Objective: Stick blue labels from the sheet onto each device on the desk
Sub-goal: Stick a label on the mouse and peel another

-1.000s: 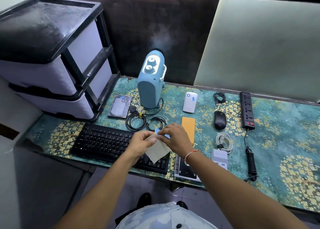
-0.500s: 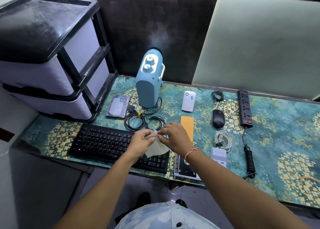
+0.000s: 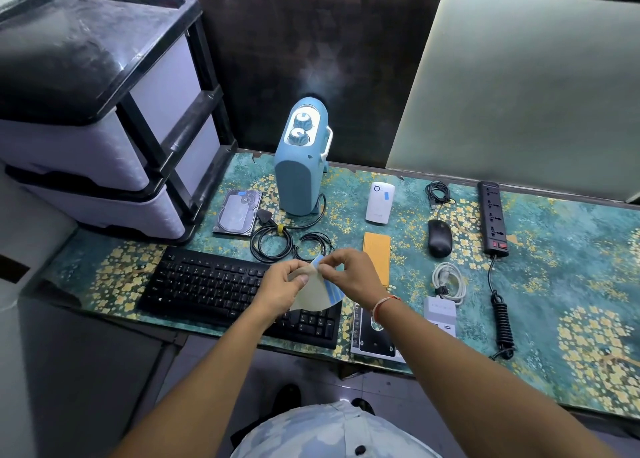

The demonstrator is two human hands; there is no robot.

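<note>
Above keyboard (image 3: 221, 286), hands pinch sheet (image 3: 317, 293), hiding keys.

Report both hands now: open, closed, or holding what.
Left hand: closed, pinching the label sheet by its edge.
Right hand: closed, fingertips pinching a blue label at the sheet's top.

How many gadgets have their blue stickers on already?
Two show one: the silver hard drive and the white plug-in box. Right now the left hand holds the pale sticker sheet while the right hand peels a blue label. The black keyboard, black mouse and black power strip show none.
</note>
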